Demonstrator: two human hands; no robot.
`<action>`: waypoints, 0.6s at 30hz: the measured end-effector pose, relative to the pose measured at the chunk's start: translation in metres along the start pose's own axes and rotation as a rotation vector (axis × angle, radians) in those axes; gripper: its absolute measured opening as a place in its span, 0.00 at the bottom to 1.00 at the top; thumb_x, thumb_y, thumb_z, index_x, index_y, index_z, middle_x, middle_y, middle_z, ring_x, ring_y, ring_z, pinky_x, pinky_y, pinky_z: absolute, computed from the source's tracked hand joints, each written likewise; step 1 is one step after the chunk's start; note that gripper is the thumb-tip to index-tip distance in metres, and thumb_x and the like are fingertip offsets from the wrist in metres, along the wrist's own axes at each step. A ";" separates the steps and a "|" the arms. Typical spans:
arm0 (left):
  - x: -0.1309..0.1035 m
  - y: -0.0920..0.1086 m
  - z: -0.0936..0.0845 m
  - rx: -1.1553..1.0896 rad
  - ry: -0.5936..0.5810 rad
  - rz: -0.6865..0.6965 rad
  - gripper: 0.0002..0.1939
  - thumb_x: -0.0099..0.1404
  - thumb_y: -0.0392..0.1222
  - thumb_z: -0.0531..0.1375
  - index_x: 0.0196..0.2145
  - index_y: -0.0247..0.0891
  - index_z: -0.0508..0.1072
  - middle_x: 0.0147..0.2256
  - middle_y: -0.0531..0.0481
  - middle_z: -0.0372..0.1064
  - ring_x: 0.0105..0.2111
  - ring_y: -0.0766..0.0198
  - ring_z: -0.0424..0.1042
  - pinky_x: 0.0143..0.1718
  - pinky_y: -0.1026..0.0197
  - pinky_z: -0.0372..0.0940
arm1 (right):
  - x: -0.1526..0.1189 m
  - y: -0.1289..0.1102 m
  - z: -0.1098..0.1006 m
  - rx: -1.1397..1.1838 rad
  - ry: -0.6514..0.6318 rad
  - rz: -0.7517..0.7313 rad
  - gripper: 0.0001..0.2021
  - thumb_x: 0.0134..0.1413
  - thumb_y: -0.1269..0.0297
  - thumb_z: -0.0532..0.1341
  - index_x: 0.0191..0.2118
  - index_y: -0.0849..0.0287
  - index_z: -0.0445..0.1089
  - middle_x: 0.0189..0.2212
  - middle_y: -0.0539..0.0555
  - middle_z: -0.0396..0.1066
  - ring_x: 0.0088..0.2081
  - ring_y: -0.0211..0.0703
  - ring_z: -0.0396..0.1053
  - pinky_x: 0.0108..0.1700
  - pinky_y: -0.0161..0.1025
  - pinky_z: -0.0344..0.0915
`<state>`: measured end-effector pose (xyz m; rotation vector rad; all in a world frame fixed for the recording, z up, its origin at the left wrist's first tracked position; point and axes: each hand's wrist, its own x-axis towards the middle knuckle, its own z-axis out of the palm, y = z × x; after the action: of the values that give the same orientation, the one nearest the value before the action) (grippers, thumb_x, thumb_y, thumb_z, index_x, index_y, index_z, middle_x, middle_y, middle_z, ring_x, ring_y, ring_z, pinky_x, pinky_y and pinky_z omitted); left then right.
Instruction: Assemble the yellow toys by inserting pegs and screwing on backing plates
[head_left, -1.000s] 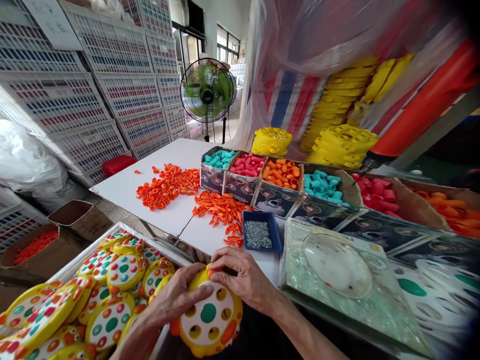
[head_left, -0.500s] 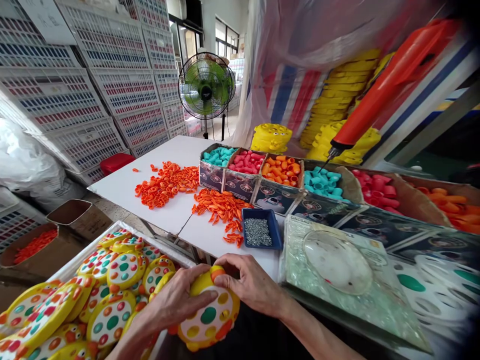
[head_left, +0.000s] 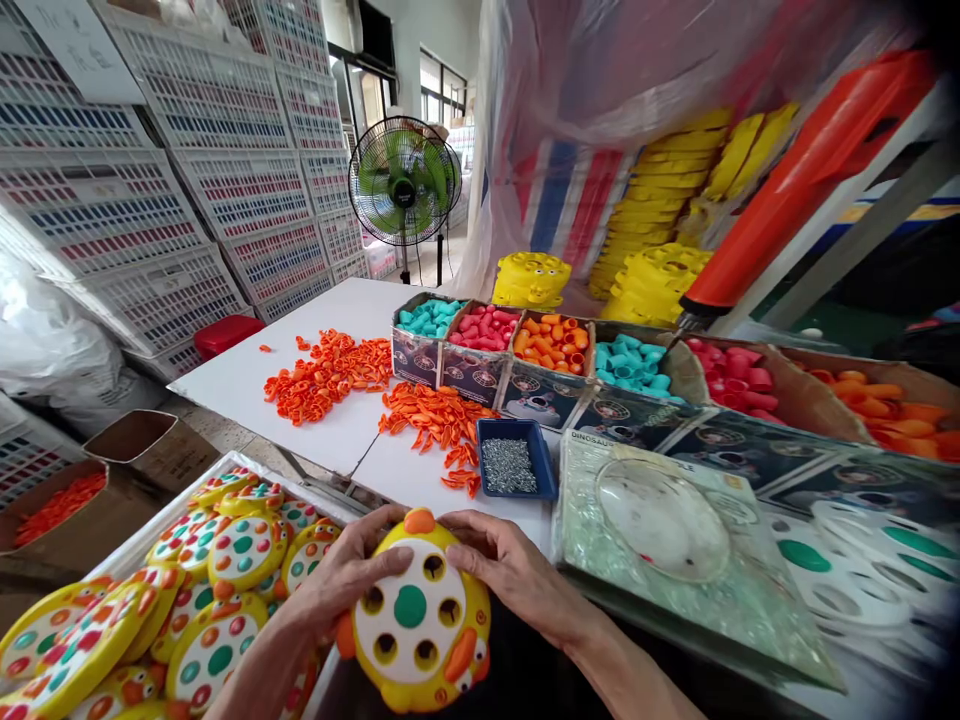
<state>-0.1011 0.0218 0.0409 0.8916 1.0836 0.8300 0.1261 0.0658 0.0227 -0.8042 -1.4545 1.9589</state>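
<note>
A round yellow toy (head_left: 420, 620) with a white face, a green centre button, several empty holes and orange trim is held between both hands at the bottom centre. My left hand (head_left: 341, 580) grips its left edge. My right hand (head_left: 510, 575) grips its upper right edge, fingers near the orange knob on top. To the left, a white tray (head_left: 225, 465) holds several finished toys (head_left: 240, 545) with coloured dots.
Orange plastic parts (head_left: 326, 370) lie in piles on the white table (head_left: 247, 375). A blue tray of screws (head_left: 514, 462), cardboard boxes of teal, pink and orange caps (head_left: 555, 345), a green mat (head_left: 675, 540), a hanging orange screwdriver (head_left: 795, 185), yellow shells (head_left: 660, 280), a fan (head_left: 403, 185).
The toy has turned and tilted so its white face points up at me. My right hand slid from the orange knob to the toy's upper right edge. The hanging screwdriver swung.
</note>
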 end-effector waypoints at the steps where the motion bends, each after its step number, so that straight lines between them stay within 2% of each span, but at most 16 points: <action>1: 0.001 0.000 0.001 -0.021 0.002 0.001 0.26 0.60 0.53 0.70 0.51 0.39 0.72 0.38 0.47 0.81 0.34 0.57 0.80 0.34 0.62 0.72 | -0.003 -0.001 0.000 0.025 0.028 -0.006 0.25 0.57 0.48 0.68 0.55 0.57 0.72 0.47 0.57 0.78 0.50 0.52 0.76 0.53 0.47 0.71; 4: 0.001 0.000 0.006 -0.099 0.069 0.013 0.28 0.59 0.53 0.71 0.53 0.40 0.70 0.37 0.47 0.81 0.34 0.56 0.81 0.33 0.62 0.73 | -0.012 -0.006 0.001 0.118 0.098 -0.011 0.27 0.55 0.48 0.70 0.56 0.55 0.70 0.50 0.58 0.77 0.54 0.54 0.74 0.56 0.48 0.70; 9: 0.004 0.003 0.026 -0.190 0.161 -0.002 0.33 0.55 0.52 0.73 0.55 0.41 0.69 0.34 0.47 0.82 0.31 0.54 0.81 0.32 0.59 0.75 | -0.031 -0.018 -0.003 0.238 0.049 -0.037 0.28 0.53 0.50 0.71 0.56 0.55 0.71 0.51 0.58 0.77 0.56 0.57 0.72 0.59 0.53 0.67; 13: 0.012 0.008 0.048 -0.242 0.261 0.050 0.37 0.54 0.55 0.72 0.58 0.42 0.68 0.34 0.48 0.83 0.31 0.53 0.82 0.32 0.59 0.76 | -0.052 -0.024 -0.007 0.320 0.058 -0.101 0.32 0.48 0.51 0.73 0.59 0.51 0.70 0.58 0.58 0.72 0.61 0.59 0.67 0.62 0.55 0.64; 15: 0.016 0.010 0.059 -0.250 0.305 0.097 0.40 0.55 0.56 0.71 0.61 0.44 0.66 0.35 0.49 0.83 0.33 0.52 0.82 0.33 0.58 0.76 | -0.063 -0.021 -0.009 0.320 0.121 -0.140 0.35 0.47 0.50 0.74 0.61 0.50 0.68 0.61 0.58 0.69 0.63 0.60 0.65 0.63 0.55 0.63; 18: 0.020 0.007 0.075 -0.162 0.336 0.185 0.43 0.55 0.59 0.70 0.63 0.48 0.61 0.42 0.49 0.82 0.39 0.46 0.82 0.36 0.54 0.77 | -0.082 -0.011 -0.019 0.217 0.382 -0.221 0.36 0.45 0.46 0.74 0.60 0.49 0.68 0.62 0.59 0.68 0.63 0.61 0.65 0.62 0.54 0.64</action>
<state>-0.0254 0.0285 0.0564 0.7383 1.2147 1.2369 0.1953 0.0200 0.0400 -0.8259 -1.0390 1.6532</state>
